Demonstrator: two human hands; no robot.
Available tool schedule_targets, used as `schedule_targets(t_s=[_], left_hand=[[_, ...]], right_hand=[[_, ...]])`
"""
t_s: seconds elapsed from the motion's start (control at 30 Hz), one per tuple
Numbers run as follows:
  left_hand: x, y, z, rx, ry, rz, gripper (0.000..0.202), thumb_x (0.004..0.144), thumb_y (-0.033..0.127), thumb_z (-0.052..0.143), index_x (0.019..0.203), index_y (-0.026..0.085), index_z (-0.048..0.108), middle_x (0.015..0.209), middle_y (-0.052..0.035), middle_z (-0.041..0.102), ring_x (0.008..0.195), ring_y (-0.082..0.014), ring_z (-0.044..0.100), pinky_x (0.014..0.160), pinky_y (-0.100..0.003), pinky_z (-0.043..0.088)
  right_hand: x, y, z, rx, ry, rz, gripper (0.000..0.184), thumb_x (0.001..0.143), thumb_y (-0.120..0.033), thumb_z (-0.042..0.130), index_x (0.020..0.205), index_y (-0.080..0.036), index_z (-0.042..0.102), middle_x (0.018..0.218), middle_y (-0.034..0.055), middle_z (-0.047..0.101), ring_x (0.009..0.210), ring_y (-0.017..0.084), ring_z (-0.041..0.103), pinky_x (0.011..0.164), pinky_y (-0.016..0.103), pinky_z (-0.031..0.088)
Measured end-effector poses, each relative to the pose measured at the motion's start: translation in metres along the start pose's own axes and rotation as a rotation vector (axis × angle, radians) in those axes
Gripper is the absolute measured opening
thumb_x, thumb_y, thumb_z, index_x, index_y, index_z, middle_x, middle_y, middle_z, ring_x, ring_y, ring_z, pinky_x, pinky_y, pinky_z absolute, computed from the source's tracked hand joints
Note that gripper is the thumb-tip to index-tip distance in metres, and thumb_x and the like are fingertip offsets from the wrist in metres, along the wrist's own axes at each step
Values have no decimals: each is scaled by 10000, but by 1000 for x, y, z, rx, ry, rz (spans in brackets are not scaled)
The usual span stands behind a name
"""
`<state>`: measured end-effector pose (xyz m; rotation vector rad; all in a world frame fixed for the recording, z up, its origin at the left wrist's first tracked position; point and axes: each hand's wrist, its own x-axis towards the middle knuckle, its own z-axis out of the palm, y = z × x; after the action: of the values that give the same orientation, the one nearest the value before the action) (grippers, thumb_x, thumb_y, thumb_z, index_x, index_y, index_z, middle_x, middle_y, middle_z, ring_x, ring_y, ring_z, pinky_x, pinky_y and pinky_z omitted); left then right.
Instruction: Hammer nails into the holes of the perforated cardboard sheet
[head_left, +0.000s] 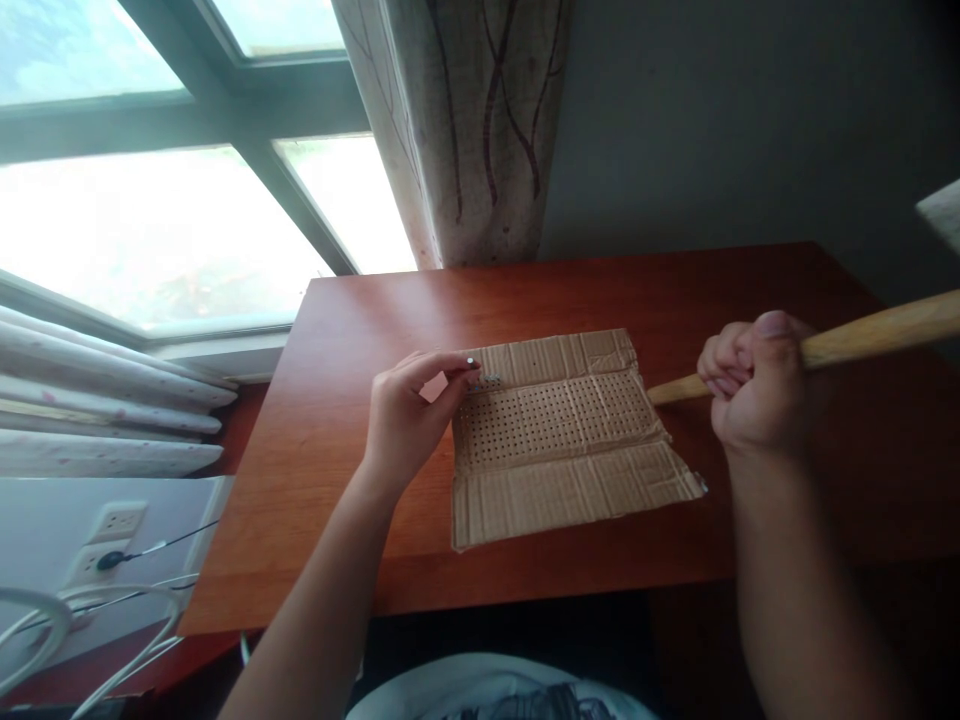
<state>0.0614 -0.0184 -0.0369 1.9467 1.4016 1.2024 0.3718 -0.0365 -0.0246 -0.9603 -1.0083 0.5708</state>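
Nearest: right hand (757, 385) raised, fingers clenched round a wooden handle (885, 325); tool head cut off by frame. Below, perforated cardboard (555, 420) lies flat on bench (300, 500). At its far left corner, left hand (409, 415) pinches a small metal piece (470, 361); contact unclear. Judged step: positioning the piece. Next move likely calls for a steady pinch, fingertips clear of any blow.

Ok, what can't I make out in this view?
Handle: head view, far end cut off by the right edge; whether it joins the pale block there can't be seen.
Small piece in the left hand: head view, mostly hidden by its grip.
Pale dots on the cardboard: head view, too small to identify.
Scene beyond the window: head view, washed out by glare.
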Motion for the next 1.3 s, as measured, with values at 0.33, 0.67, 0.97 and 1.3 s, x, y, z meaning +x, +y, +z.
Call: schedule_targets(t_s=[0.33,0.67,0.97,1.3], left_hand=[[-1,-6,4,-31,3,-6,116,865,293,739,914,210,801,888,-32,803,811,-175,733,809,-289,585],[-2,-7,4,-16,-5,5,122,872,307,732,913,212,797,891,-36,804,806,-181,733,807,-300,584],[-3,-6,8,22,3,66,97,876,284,717,896,217,784,891,-44,799,819,-196,731,829,-333,577],[-6,-7,13,-79,30,59,65,866,250,720,870,218,777,893,-44,794,830,-196,725,835,-336,585]], right_hand=[[-1,0,1,7,19,18,519,833,-399,721,507,-213,363,427,-74,300,337,55,258,349,238,130],[-1,0,3,-15,18,14,515,829,-390,715,509,-216,350,429,-73,295,335,56,256,345,238,130],[-1,2,2,-34,-30,5,501,865,-380,683,520,-217,359,434,-72,288,344,63,255,353,248,133],[6,2,1,-78,-169,142,518,854,-461,769,525,-208,459,445,-58,367,363,75,313,346,244,174]])
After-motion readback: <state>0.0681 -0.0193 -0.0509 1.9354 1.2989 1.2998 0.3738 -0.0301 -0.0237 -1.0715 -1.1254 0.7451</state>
